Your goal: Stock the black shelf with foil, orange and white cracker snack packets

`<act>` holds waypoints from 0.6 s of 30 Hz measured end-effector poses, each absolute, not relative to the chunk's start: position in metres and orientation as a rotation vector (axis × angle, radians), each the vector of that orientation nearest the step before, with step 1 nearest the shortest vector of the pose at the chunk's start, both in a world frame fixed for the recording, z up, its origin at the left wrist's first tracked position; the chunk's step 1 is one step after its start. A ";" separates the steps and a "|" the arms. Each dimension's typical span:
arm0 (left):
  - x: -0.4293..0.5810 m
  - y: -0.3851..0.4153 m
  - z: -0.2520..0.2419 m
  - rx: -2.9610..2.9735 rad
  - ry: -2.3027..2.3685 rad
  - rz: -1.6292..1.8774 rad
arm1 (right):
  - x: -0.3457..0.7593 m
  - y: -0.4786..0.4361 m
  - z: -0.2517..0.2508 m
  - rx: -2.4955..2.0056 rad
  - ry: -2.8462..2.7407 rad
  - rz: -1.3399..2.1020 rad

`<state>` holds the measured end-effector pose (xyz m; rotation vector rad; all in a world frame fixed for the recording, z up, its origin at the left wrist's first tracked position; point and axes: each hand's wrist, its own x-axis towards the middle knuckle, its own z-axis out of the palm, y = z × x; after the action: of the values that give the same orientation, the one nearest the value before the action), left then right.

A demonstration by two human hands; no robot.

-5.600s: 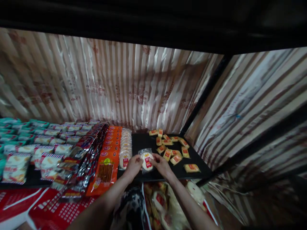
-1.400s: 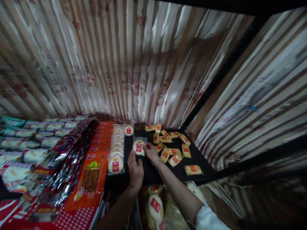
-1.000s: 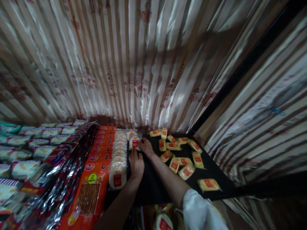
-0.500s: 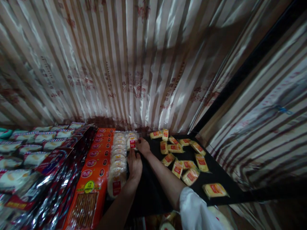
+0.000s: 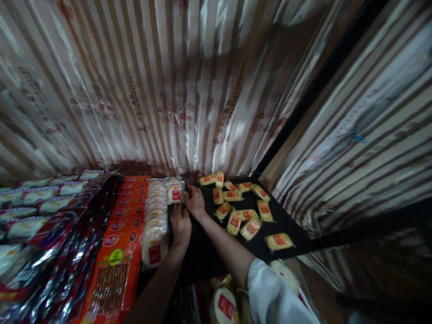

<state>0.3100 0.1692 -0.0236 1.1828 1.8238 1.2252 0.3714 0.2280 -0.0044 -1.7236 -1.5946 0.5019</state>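
A clear packet of round, pale flat cakes (image 5: pixel 175 192) with a red label lies at the far end of the dark table, beside a row of similar packets. At its near edge is my left hand (image 5: pixel 181 226), its fingers bent and the tips on the packet. My right hand (image 5: pixel 195 201) grips the packet's right edge with curled fingertips. Its thumb side is partly hidden. Immediately left, overlapping packets of the same pale cakes (image 5: pixel 157 225) run toward me in a column.
Orange snack packs (image 5: pixel 113 238) overlap in a column, with dark shiny packs (image 5: pixel 72 243) and white wrapped goods (image 5: pixel 40 193) farther left. Several small yellow packets (image 5: pixel 232 195) lie scattered on the black tabletop (image 5: pixel 199 261) at right. A striped curtain (image 5: pixel 189 90) hangs behind.
The view has shifted right, so everything sits farther left in the picture. Both hands stay at the same cake packet, with little movement relative to it.
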 end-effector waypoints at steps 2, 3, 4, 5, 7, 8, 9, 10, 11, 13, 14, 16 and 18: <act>0.315 0.150 -0.016 1.173 1.774 1.231 | 0.386 0.201 0.000 -1.598 -1.566 0.483; 0.319 0.138 -0.012 1.165 1.722 1.246 | 0.395 0.184 0.002 -1.540 -1.554 0.468; 0.323 0.124 -0.007 1.156 1.654 1.261 | 0.406 0.165 0.005 -1.489 -1.541 0.447; 0.328 0.108 -0.003 1.147 1.577 1.270 | 0.418 0.145 0.007 -1.457 -1.526 0.425; 0.337 0.074 0.005 1.160 1.433 1.242 | 0.446 0.101 0.010 -1.449 -1.462 0.358; 0.342 0.055 0.006 1.173 1.390 1.215 | 0.462 0.080 0.010 -1.466 -1.428 0.333; 0.346 0.036 0.005 1.208 1.349 1.177 | 0.479 0.059 0.009 -1.503 -1.364 0.296; 0.350 0.017 0.002 1.256 1.315 1.104 | 0.497 0.040 0.006 -1.562 -1.286 0.271; 0.354 -0.002 -0.004 1.299 1.307 1.021 | 0.515 0.023 0.002 -1.640 -1.195 0.252; 0.360 -0.040 -0.022 1.372 1.307 0.870 | 0.552 -0.008 -0.011 -1.795 -1.053 0.247; 0.363 -0.057 -0.033 1.408 1.309 0.807 | 0.569 -0.020 -0.019 -1.875 -1.042 0.247; 0.367 -0.085 -0.053 1.431 1.447 0.692 | 0.597 -0.038 -0.036 -2.081 -1.117 0.268; 0.371 -0.106 -0.068 1.550 1.547 0.438 | 0.616 -0.048 -0.050 -2.241 -1.257 0.245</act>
<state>0.3708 -0.1061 -0.0676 1.5497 1.5468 0.4379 0.6164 -0.0477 -0.0499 -2.2413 -1.2572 0.2450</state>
